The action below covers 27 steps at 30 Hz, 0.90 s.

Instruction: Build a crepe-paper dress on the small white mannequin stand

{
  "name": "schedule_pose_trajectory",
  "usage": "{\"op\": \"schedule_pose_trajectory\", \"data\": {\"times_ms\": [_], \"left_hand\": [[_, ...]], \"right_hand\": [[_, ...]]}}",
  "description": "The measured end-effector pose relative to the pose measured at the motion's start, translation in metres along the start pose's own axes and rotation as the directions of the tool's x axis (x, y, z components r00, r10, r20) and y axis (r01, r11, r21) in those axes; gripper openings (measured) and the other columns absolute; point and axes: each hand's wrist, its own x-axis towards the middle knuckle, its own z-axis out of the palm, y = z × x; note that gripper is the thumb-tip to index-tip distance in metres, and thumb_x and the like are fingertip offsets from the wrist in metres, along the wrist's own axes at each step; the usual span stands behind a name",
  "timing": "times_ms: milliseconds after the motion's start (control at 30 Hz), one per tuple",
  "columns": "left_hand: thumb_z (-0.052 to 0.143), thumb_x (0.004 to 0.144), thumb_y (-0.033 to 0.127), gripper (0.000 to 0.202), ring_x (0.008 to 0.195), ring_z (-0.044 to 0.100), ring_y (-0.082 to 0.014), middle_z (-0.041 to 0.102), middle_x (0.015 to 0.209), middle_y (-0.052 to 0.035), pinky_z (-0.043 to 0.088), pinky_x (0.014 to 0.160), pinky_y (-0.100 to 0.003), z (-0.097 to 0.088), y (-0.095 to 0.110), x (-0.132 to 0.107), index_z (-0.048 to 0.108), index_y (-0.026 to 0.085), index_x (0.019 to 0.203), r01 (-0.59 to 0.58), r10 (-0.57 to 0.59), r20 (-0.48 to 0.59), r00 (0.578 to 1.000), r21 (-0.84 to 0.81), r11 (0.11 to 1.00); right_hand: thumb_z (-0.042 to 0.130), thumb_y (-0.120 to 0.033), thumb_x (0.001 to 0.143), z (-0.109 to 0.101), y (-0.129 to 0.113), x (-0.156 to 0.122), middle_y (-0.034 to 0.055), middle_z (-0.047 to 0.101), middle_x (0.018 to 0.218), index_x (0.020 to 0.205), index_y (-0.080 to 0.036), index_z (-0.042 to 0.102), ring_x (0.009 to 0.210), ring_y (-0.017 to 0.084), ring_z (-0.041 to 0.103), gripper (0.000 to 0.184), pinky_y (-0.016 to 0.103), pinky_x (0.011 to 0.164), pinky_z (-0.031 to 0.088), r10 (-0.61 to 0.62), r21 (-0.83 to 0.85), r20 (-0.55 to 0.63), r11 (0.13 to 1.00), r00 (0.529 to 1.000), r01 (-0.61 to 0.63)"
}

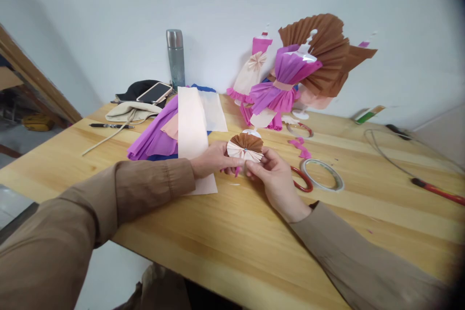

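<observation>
Between my two hands is a round pleated paper rosette (245, 148), brown on its upper half and pale cream below, with a small dot at its centre. My left hand (214, 159) pinches its left edge, and a bit of magenta paper shows under those fingers. The thumb and fingers of my right hand (272, 174) close on its right edge. Cream crepe paper (192, 123) lies under my left wrist, over purple crepe paper (154, 133). Right of my right hand are scissors with red handles (304, 181) and a roll of clear tape (339, 181).
Behind my hands stand small mannequins in crepe-paper dresses, one purple (281, 75), with a large brown pleated fan (319, 53). At the back left are a thermos (176, 60), a phone (155, 92) and a pen (111, 126). A red-handled tool (439, 191) lies far right.
</observation>
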Motion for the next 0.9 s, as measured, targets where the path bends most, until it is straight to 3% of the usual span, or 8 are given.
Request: {"op": "schedule_pose_trajectory", "data": {"times_ms": [200,500,600,733,900], "left_hand": [[0.078,0.071,0.046,0.038,0.053,0.058,-0.0078,0.064,0.060,-0.0021,0.042,0.048,-0.017,-0.0023,-0.0025,0.0014,0.062,0.011,0.068,0.002,-0.002,0.048,0.999,-0.012,1.000],[0.075,0.075,0.047,0.038,0.059,0.059,-0.0091,0.063,0.066,-0.0029,0.047,0.056,-0.020,-0.0024,0.0015,-0.0012,0.063,0.011,0.075,-0.020,0.020,0.058,0.998,-0.005,1.000],[0.068,0.081,0.053,0.042,0.058,0.059,-0.0086,0.064,0.068,-0.0038,0.043,0.053,-0.019,-0.0030,0.0005,-0.0010,0.063,0.011,0.078,-0.025,0.025,0.010,1.000,-0.032,0.999],[0.071,0.076,0.054,0.044,0.053,0.056,-0.0079,0.061,0.061,-0.0018,0.040,0.050,-0.019,-0.0019,-0.0041,0.0005,0.061,0.011,0.078,-0.029,0.022,-0.089,0.996,-0.072,0.997],[0.074,0.073,0.057,0.048,0.055,0.053,-0.0079,0.058,0.061,-0.0012,0.042,0.053,-0.021,0.0018,-0.0024,-0.0006,0.061,0.011,0.073,-0.048,0.048,-0.005,0.999,-0.042,0.998]], "right_hand": [[0.082,-0.032,0.063,-0.0002,0.0021,0.0004,-0.0044,0.062,0.068,0.086,-0.021,0.060,0.052,0.010,0.050,0.033,0.026,0.051,0.046,-0.003,-0.080,0.003,0.997,1.000,0.003],[0.083,-0.031,0.061,-0.0025,0.0030,0.0013,-0.0046,0.064,0.067,0.094,-0.020,0.064,0.050,0.009,0.050,0.040,0.024,0.048,0.041,0.020,0.003,-0.026,1.000,0.999,-0.019],[0.084,-0.030,0.060,-0.0013,0.0020,0.0008,-0.0048,0.064,0.067,0.092,-0.020,0.065,0.050,0.007,0.048,0.039,0.022,0.048,0.041,0.016,0.013,-0.046,1.000,0.999,-0.015],[0.084,-0.030,0.060,-0.0001,0.0008,0.0005,-0.0043,0.064,0.069,0.092,-0.021,0.065,0.050,0.008,0.048,0.039,0.023,0.048,0.042,0.010,-0.003,-0.049,1.000,0.999,-0.010],[0.082,-0.028,0.061,-0.0002,-0.0005,0.0002,-0.0043,0.063,0.069,0.089,-0.021,0.063,0.051,0.009,0.048,0.034,0.024,0.048,0.042,-0.010,-0.045,-0.028,0.999,1.000,0.009]]}}
